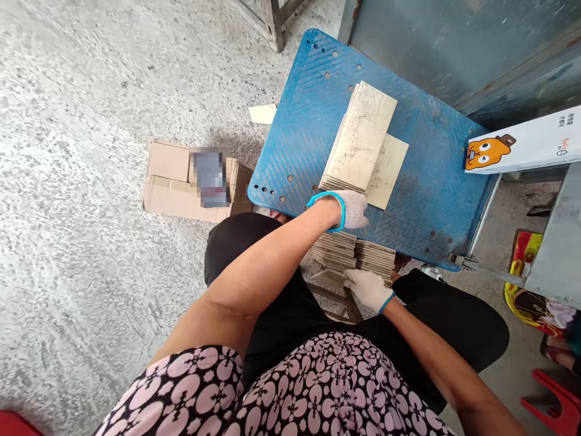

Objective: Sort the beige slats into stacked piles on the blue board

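Note:
A stack of beige tiles (358,142) lies on a blue perforated cart deck (426,181), with one loose tile (388,172) sticking out beneath it. My left hand (349,210), in a white glove, rests at the near end of that stack, fingers curled against the tile edges. Lower down, two short piles of tiles (354,253) sit between my knees. My right hand (368,289), also gloved, is closed on a single tile (329,278) beside those piles.
A flattened cardboard box (177,181) lies on the concrete floor to the left. A loose tile piece (263,113) sits near the cart's far corner. A white printed carton (521,145) is at right, with a red plastic item (554,399) near the bottom right.

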### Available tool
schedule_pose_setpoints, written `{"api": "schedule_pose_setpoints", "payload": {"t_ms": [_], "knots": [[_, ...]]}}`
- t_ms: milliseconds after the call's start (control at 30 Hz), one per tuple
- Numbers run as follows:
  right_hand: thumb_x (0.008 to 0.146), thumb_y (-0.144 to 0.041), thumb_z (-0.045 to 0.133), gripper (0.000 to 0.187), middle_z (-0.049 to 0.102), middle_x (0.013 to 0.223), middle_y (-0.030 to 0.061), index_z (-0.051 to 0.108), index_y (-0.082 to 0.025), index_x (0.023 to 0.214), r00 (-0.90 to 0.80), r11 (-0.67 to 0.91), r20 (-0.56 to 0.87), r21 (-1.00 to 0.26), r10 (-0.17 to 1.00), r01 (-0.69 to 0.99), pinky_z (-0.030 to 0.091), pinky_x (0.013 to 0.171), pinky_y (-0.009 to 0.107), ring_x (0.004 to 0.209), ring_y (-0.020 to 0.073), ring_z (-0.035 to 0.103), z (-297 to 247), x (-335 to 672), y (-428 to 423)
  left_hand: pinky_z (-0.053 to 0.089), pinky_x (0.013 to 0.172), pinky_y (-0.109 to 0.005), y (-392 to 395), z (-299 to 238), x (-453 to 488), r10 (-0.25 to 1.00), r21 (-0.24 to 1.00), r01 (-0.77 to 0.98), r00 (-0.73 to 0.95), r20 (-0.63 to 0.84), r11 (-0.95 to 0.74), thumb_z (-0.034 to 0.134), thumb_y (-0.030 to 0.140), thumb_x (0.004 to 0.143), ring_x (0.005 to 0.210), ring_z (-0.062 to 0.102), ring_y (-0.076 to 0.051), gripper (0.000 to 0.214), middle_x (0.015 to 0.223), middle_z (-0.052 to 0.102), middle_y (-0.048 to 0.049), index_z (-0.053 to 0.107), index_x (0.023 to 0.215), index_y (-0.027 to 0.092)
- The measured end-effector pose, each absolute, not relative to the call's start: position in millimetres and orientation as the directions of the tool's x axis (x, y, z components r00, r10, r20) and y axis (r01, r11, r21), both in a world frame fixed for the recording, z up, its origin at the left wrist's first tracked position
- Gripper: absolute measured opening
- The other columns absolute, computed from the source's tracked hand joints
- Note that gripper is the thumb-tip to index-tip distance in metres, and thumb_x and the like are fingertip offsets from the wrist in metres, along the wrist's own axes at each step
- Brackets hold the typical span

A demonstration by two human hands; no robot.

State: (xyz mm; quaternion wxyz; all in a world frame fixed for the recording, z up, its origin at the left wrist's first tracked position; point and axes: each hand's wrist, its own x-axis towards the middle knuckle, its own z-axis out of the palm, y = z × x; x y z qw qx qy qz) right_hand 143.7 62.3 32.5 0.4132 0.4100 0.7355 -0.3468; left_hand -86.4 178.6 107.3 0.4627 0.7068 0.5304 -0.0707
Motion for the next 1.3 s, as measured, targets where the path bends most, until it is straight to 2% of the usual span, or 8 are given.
{"api": "schedule_pose_setpoints", "payload": {"t_ms": [133,300,567,733,833,967,1100,1300], "knots": [[0.089,-0.031,0.053,0.028,0.075,0.106,-0.0008,0.072,-0.027,0.109,-0.43,0.115,-0.838,-0.417,0.336,0.902,0.046,0.092,0.03,0.101,0.0204,0.066,65,171,114,0.049,0.08,-0.034,179,111,-89,0.547,0.714,0.699,0.586,-0.598,0.032,0.056,0.055,0.08,0.089,0.066,-0.026,0.048,0.096,0.076,-0.0106,0.078,0.101,0.018],[0.076,-0.043,0.067,0.038,0.073,0.09,0.0021,0.074,-0.016,0.102,-0.464,-0.235,-0.782,-0.585,0.416,0.776,0.051,0.077,0.029,0.079,0.0178,0.063,117,188,188,0.048,0.074,-0.026,174,105,-84,0.457,0.789,0.607,0.677,-0.577,0.095,0.069,0.053,0.071,0.078,0.063,-0.018,0.044,0.084,0.074,-0.0024,0.078,0.097,0.019],[0.063,-0.042,0.085,0.038,0.069,0.071,0.002,0.075,-0.014,0.087,-0.401,-0.311,-0.627,-0.725,0.668,0.615,0.047,0.056,0.027,0.061,0.0147,0.058,154,181,257,0.035,0.047,-0.02,172,82,-63,0.717,0.911,0.291,0.564,-0.409,0.291,0.062,0.038,0.08,0.049,0.05,-0.009,0.029,0.051,0.052,0.0037,0.057,0.06,0.017],[0.071,-0.049,0.077,0.04,0.067,0.088,-0.0006,0.063,-0.023,0.098,-0.118,-0.332,-0.38,-0.895,0.917,0.299,0.052,0.063,0.025,0.069,0.0117,0.061,114,169,239,0.038,0.045,-0.019,180,75,-59,0.808,0.895,0.167,0.386,-0.446,0.414,0.063,0.034,0.081,0.045,0.05,-0.009,0.033,0.047,0.05,0.0042,0.049,0.056,0.018],[0.063,-0.049,0.081,0.072,0.065,0.114,0.0063,0.052,-0.026,0.125,-0.022,-0.312,-0.35,-0.86,0.936,0.402,0.056,0.076,0.03,0.092,0.0181,0.065,84,160,200,0.038,0.045,-0.018,185,74,-61,0.834,0.876,0.14,0.269,-0.482,0.462,0.065,0.035,0.082,0.045,0.05,-0.008,0.033,0.047,0.051,0.0042,0.051,0.057,0.017],[0.058,-0.052,0.083,0.122,0.039,0.154,0.0177,0.016,-0.022,0.156,-0.019,-0.281,-0.377,-0.72,0.926,0.634,0.044,0.108,0.044,0.135,0.0291,0.047,63,137,151,0.036,0.044,-0.017,188,75,-58,0.848,0.867,0.126,0.182,-0.497,0.481,0.063,0.032,0.084,0.044,0.048,-0.007,0.031,0.048,0.051,0.0043,0.053,0.06,0.016],[0.055,-0.056,0.083,0.133,0.026,0.161,0.0183,0.009,-0.021,0.16,0.056,-0.274,-0.403,-0.507,0.913,0.817,0.037,0.114,0.048,0.142,0.0348,0.039,59,116,136,0.039,0.046,-0.018,185,72,-51,0.824,0.838,0.139,0.155,-0.545,0.528,0.057,0.029,0.087,0.046,0.052,-0.009,0.027,0.051,0.056,0.0024,0.057,0.063,0.016],[0.057,-0.056,0.081,0.128,0.038,0.155,0.0188,0.015,-0.018,0.16,0.083,-0.301,-0.409,-0.504,0.909,0.81,0.044,0.107,0.045,0.134,0.0353,0.05,46,116,144,0.041,0.053,-0.02,184,73,-42,0.859,0.81,0.381,0.071,-0.508,0.447,0.05,0.033,0.091,0.056,0.056,-0.011,0.033,0.057,0.061,-0.0005,0.064,0.067,0.015]]}}
